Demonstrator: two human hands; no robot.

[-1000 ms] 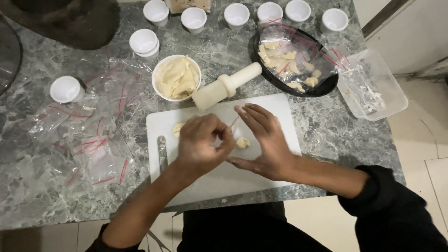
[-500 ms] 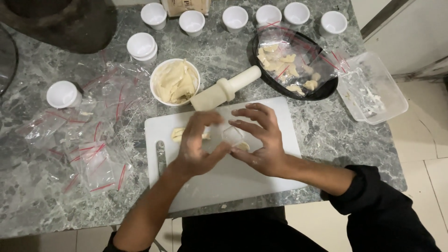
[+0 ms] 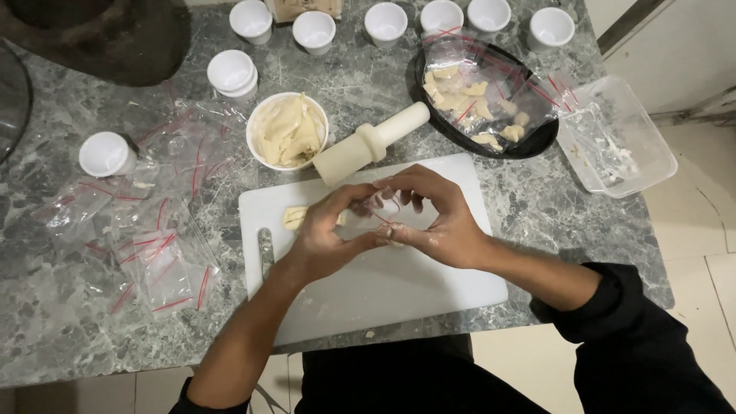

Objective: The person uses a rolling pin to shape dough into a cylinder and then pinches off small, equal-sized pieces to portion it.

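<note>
My left hand point(image 3: 326, 234) and my right hand point(image 3: 433, 215) meet over a white cutting board point(image 3: 383, 284), fingertips together on a small clear zip bag with a red strip point(image 3: 383, 208). What the bag contains is hidden by my fingers. A pale piece of dough point(image 3: 294, 217) lies on the board just left of my left hand. A white pestle-shaped roller point(image 3: 372, 143) rests at the board's far edge, close above my hands. A white bowl of pale dough point(image 3: 287, 132) stands behind the board.
Several empty zip bags point(image 3: 146, 222) litter the marble counter at left. A black oval tray point(image 3: 483, 100) holds filled bags. A clear plastic container point(image 3: 617, 138) sits at right. Small white cups point(image 3: 314, 29) line the back; one cup point(image 3: 106, 153) stands far left.
Both hands have lifted off the board and closed together around the small bag; earlier the fingers lay spread flat over dough on the board.
</note>
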